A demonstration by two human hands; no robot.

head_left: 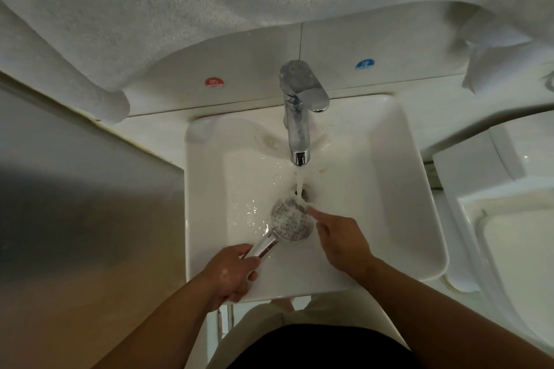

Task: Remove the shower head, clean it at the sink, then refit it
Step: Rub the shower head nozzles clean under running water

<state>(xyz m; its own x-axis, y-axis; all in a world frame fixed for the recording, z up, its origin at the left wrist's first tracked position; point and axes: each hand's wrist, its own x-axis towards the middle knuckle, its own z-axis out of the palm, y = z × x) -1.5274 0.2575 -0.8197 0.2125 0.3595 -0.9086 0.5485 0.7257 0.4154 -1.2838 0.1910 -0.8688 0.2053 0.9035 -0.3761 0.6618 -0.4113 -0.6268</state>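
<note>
The chrome shower head [290,220] lies face up in the white sink [398,189], its round spray face under the running water from the chrome tap [296,117]. My left hand [230,271] grips its handle at the sink's near edge. My right hand [340,238] is just right of the spray face, with the index finger stretched out and touching the face's upper right rim where the stream lands. The other fingers of that hand are curled in.
White towels [150,9] hang above the sink and cover the top of the view. Red and blue hot and cold stickers [214,82] sit on the wall behind the tap. A toilet [509,204] stands to the right, a metal panel [75,189] to the left.
</note>
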